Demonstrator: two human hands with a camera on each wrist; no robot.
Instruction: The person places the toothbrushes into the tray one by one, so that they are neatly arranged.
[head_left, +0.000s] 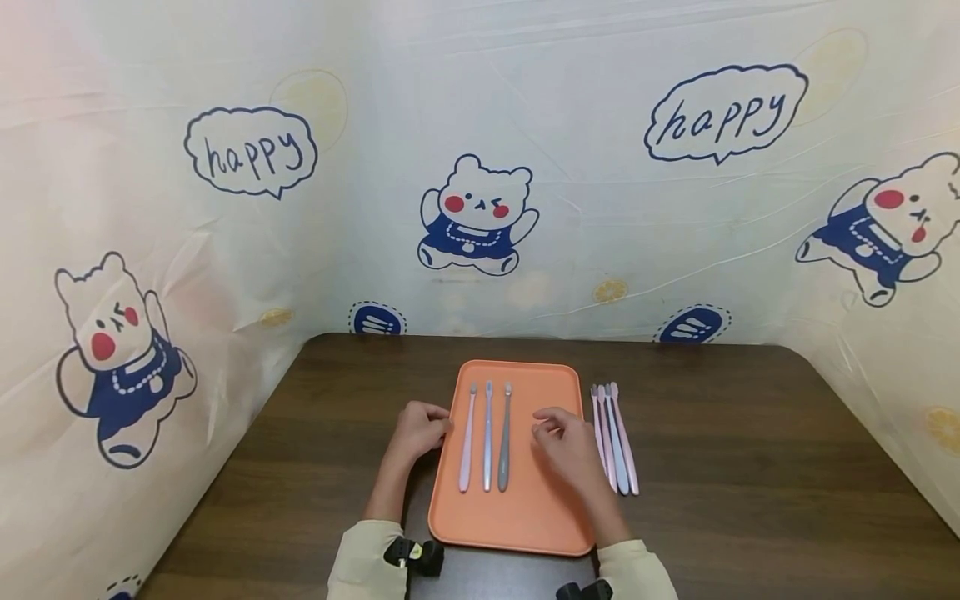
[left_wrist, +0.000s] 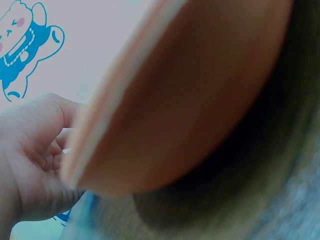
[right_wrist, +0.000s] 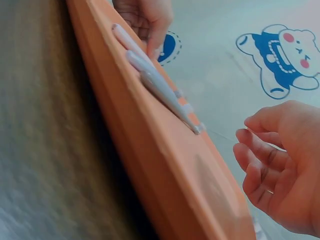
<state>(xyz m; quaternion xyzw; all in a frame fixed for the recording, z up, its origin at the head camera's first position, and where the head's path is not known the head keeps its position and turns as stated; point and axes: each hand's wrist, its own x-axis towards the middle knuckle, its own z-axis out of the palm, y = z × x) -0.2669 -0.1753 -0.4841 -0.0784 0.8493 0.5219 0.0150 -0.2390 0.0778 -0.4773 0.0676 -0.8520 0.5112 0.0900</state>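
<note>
Fingers [head_left: 551, 414] of the right hand [head_left: 576, 454] are seen loosely bent, with nothing held in them, above the right part of an orange tray [head_left: 517, 521]; in the right wrist view they are shown apart from its surface, on which a soft shadow [right_wrist: 212, 187] is cast beneath them. By the fingers of the left hand [head_left: 418, 431], the tray's left rim is met; whether that rim is pinched or merely touched cannot be told, since the fingertips are partly hidden in the left wrist view.

Between the two sets of fingers, a pink toothbrush [head_left: 468, 439], a blue toothbrush [head_left: 488, 437] and a grey toothbrush [head_left: 506, 437] are laid side by side on the tray, apart from one another, with their heads pointed away from the person. The pink one is placed nearest the left fingers, the grey one nearest the right.

Off the tray, to the right of the right fingers, four more toothbrushes [head_left: 617, 442], pink and pale blue, are bunched closely on the brown tabletop [head_left: 712, 442], partly covered by the right hand.

Behind the fingers, toward the person, pale sleeves [head_left: 367, 567] are worn, and black devices [head_left: 429, 558] are fixed at the wrists. Well beyond the fingers, a pale sheet [head_left: 585, 225] is hung, printed with bears [head_left: 478, 208] and the word "happy."
</note>
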